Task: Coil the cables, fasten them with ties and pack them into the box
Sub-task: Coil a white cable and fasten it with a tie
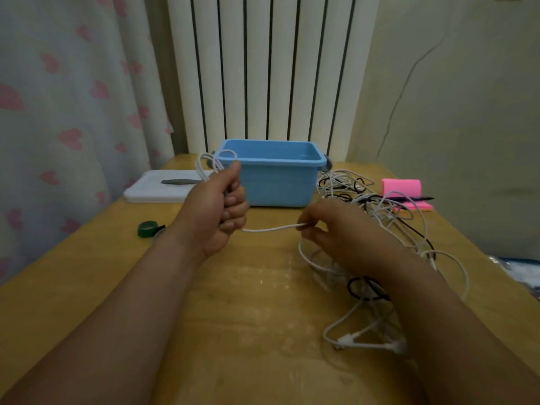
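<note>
My left hand point(217, 209) is fisted around several loops of a white cable point(271, 228); the loops stick up above the fist in front of the blue box point(280, 182). The same cable runs taut from the fist to my right hand point(330, 229), which pinches it between thumb and fingertips. Past my right hand the cable drops into a loose tangle of white and black cables point(380, 217) on the wooden table point(228, 317). The box stands open at the back middle. A green roll of tie tape point(147, 228) lies to the left.
A white lid point(157, 194) with a grey strip lies left of the box. Pink sticky notes point(404, 191) with a black pen across them sit at the back right. More cable ends with plugs point(362, 340) lie near my right forearm. A radiator stands behind the table.
</note>
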Action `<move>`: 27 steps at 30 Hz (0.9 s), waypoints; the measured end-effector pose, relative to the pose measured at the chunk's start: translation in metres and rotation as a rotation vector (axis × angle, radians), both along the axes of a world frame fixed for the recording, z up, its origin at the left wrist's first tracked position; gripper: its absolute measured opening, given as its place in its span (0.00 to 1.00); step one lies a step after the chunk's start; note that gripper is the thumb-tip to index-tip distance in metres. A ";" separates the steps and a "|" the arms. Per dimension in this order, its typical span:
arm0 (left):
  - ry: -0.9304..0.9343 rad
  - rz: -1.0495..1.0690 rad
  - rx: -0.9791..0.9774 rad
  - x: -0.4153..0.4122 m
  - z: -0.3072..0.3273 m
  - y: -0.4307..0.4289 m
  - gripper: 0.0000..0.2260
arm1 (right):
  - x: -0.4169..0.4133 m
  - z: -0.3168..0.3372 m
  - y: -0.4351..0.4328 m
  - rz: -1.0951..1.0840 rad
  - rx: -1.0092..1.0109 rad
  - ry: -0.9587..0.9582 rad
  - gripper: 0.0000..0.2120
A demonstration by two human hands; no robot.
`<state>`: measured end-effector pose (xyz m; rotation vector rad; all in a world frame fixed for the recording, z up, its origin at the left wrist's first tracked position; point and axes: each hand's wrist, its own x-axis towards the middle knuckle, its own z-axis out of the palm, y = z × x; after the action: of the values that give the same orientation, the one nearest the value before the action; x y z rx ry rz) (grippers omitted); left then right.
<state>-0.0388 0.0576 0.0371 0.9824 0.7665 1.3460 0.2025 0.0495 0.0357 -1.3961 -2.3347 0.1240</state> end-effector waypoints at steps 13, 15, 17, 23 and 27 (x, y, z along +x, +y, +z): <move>0.851 -0.210 0.212 0.034 -0.009 -0.018 0.19 | -0.011 -0.006 -0.006 -0.011 0.116 0.404 0.11; 0.819 -0.254 0.223 0.030 -0.008 -0.018 0.21 | -0.011 -0.005 -0.006 0.039 0.069 0.483 0.13; 0.805 -0.266 0.222 0.025 -0.007 -0.017 0.18 | -0.011 -0.005 -0.004 0.092 -0.001 0.512 0.11; 0.750 -0.211 0.270 0.012 -0.004 -0.016 0.15 | 0.001 -0.017 0.007 0.056 -0.111 0.359 0.05; 0.340 -0.259 0.320 -0.001 -0.002 -0.013 0.16 | 0.005 -0.020 0.014 -0.015 -0.041 0.310 0.05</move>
<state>-0.0399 0.0447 0.0347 1.5383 0.6556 1.1071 0.2072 0.0637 0.0161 -1.3091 -2.0762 0.3595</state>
